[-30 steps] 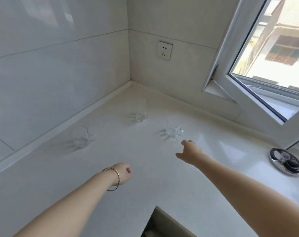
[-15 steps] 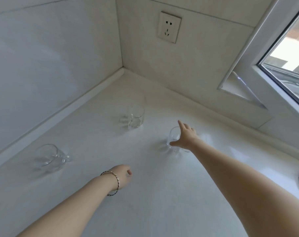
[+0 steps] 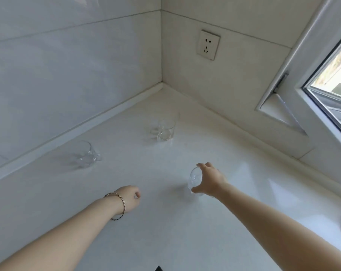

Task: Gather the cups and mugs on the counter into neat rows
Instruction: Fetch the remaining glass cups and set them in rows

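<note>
Counter [image 3: 165,231]; right hand [image 3: 209,181] grips cup [image 3: 195,180].

Right hand [image 3: 209,182] reaches forward, grip curled; left hand [image 3: 127,199] loosely fisted, arm outstretched.

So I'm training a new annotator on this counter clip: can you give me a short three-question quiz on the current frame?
1. How many glass cups stand on the counter?
2. True or false: the left hand holds a cup.
3. Which cup does the right hand grip? A) the cup by the left wall B) the cup near the corner C) the nearest cup

Key: 1) three; 2) false, it is curled and empty, with a bracelet at the wrist; 3) C
</note>
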The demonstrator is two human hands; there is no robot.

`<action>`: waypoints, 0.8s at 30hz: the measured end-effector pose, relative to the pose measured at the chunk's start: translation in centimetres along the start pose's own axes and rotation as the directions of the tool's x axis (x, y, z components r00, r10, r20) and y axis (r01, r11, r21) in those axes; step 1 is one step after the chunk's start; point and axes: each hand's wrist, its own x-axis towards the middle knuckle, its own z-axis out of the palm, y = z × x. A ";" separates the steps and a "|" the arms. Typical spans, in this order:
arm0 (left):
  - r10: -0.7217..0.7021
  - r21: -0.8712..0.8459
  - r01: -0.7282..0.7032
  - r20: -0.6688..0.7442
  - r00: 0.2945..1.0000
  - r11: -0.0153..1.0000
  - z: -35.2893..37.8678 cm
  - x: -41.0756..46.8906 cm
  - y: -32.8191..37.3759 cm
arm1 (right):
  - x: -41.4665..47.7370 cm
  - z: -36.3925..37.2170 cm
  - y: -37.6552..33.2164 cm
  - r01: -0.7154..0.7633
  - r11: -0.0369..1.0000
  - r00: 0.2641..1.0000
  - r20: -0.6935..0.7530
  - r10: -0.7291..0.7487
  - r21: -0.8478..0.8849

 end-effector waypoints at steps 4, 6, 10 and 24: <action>-0.110 -0.026 0.109 -0.048 0.993 0.994 2.0 -6.7 -3.5 | -4.6 0.9 -3.0 0.192 0.979 0.981 0.023 -0.191 -0.063; -0.176 -0.033 0.174 -0.065 0.982 0.984 3.2 -10.3 -5.7 | -6.8 1.5 -5.1 0.285 0.955 0.958 0.034 -0.283 -0.084; -0.286 -0.103 0.275 -0.105 0.953 0.956 5.8 -17.4 -10.9 | -11.4 3.3 -10.5 0.441 0.889 0.897 0.099 -0.431 -0.126; -0.620 -0.443 0.516 -0.124 0.775 0.733 14.5 -38.2 -29.6 | -27.4 17.7 -31.6 0.831 0.521 0.554 0.380 -0.741 -0.195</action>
